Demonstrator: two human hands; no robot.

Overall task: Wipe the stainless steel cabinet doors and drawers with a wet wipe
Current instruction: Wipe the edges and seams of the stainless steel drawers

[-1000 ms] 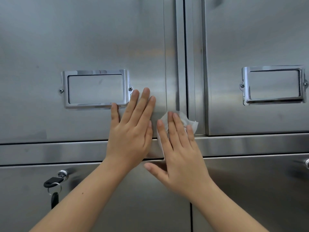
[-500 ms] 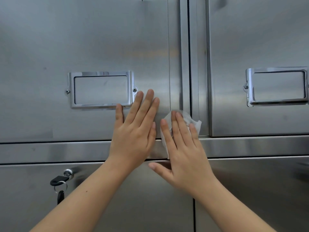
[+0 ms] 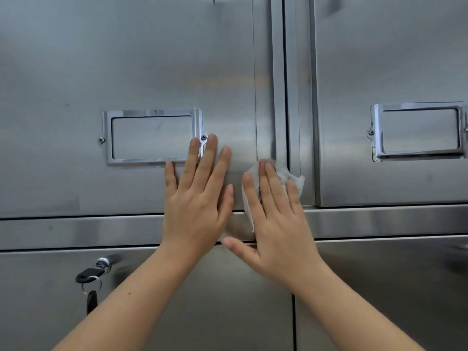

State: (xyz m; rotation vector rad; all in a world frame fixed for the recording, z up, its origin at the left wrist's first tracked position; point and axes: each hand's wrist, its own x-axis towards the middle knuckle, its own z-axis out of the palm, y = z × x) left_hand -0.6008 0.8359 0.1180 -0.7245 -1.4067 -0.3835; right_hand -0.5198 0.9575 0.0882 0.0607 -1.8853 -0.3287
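- Since half a second ago, the left hand [image 3: 197,206] has slid a little to the left, so its ring and middle fingertips now overlap the right edge of the label holder [image 3: 151,137]. The right hand [image 3: 276,224] and the wet wipe [image 3: 295,179] have crept slightly upward.
- At the far left, on the lower left panel [image 3: 38,300], a black key [image 3: 87,277] sits in a round lock [image 3: 103,263]. A ring and a second dark piece hang below it.
- Above it, the horizontal steel rail [image 3: 76,231] runs the full width under the upper doors.
- The upper left door [image 3: 101,59] carries the chrome label holder in its lower half.
- The left hand lies flat on this door, palm down with fingers straight and slightly spread, gripping nothing. Its heel crosses the rail.
- The wet wipe, white and crumpled, is pinned against the lower right corner of the left door. It reaches onto the vertical strip [image 3: 293,97] between the two doors.
- The right hand presses the wipe with straight fingers, not curled round it. The thumb points left across the rail, just under the left hand.
- The upper right door [image 3: 392,59] has its own chrome label holder [image 3: 417,131] near the right edge, well apart from both hands.
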